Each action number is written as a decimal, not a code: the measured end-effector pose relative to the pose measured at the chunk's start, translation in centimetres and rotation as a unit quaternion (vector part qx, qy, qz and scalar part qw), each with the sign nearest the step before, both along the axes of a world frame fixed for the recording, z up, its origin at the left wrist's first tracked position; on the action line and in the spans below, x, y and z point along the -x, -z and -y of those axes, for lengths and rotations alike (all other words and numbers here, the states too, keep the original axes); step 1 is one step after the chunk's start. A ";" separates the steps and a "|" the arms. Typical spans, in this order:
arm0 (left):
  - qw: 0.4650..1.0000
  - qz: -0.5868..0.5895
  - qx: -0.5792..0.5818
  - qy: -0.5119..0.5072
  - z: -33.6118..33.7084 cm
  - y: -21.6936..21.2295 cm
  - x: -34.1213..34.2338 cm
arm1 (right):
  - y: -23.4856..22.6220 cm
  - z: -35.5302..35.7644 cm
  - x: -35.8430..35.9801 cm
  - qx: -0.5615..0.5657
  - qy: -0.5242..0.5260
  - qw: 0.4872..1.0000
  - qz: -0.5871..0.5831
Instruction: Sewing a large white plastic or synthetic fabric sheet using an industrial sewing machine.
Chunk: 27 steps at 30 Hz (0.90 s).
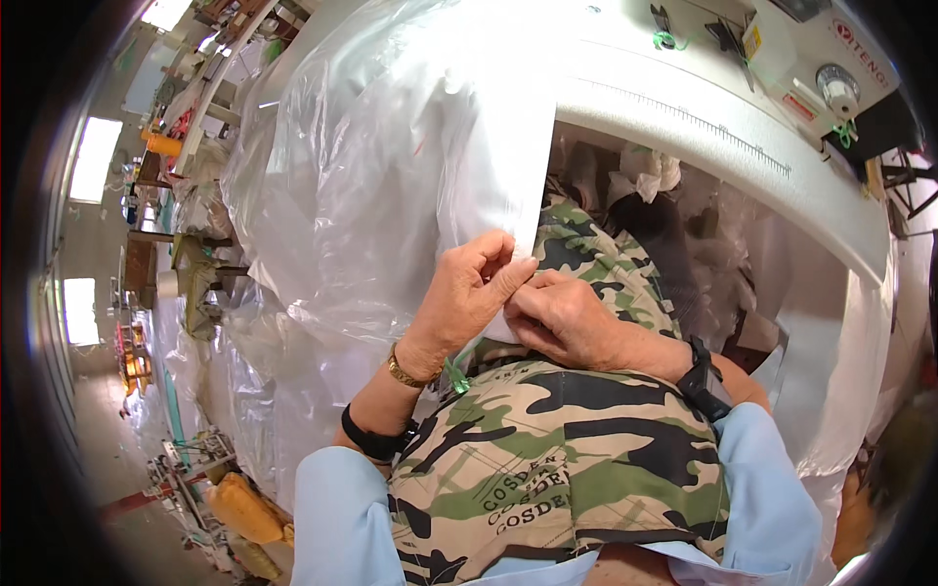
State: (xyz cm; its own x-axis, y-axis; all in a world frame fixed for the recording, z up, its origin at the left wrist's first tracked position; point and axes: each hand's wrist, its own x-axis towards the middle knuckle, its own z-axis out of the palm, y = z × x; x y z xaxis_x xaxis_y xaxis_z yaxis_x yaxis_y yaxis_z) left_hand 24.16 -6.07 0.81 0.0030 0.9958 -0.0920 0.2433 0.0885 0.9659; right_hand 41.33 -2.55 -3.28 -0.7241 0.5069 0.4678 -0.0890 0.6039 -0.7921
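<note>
Left hand (467,293) and right hand (567,322) meet, both pinched on the lower edge of the white translucent plastic sheet (391,146), above the camouflage-patterned fabric apron (547,459).

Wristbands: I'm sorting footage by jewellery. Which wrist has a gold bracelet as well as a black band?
The left hand wrist: a gold bracelet sits above its black band. The right hand wrist has only a black band.

I see a white sewing table (684,127) carrying a sewing machine (821,68), clear plastic sheeting (362,166) draped over its edge.
</note>
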 end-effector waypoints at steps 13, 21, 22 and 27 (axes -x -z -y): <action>0.928 -0.301 -0.209 0.068 -0.9 -10.8 0.7 | 1.7 -10.0 14.6 0.039 -0.112 0.991 -0.068; 0.919 -0.322 -0.202 0.110 -0.3 -3.5 1.2 | 2.5 -7.8 8.0 -0.047 -0.160 0.984 0.057; 0.913 -0.333 -0.208 0.112 0.0 -2.5 1.3 | 2.2 -7.9 6.7 -0.061 -0.171 0.977 0.109; 0.900 -0.366 -0.186 0.145 0.2 0.4 1.7 | -5.8 -11.9 0.6 -0.095 -0.072 0.923 0.366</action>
State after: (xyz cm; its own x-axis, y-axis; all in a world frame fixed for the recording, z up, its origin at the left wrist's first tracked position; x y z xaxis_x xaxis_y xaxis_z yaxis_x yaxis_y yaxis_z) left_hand 22.42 -6.32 0.37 0.3409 0.9256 0.1644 0.7880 -0.3767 0.4869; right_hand 40.74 9.34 2.55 -0.9349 0.3400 -0.1020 0.3373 0.7616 -0.5533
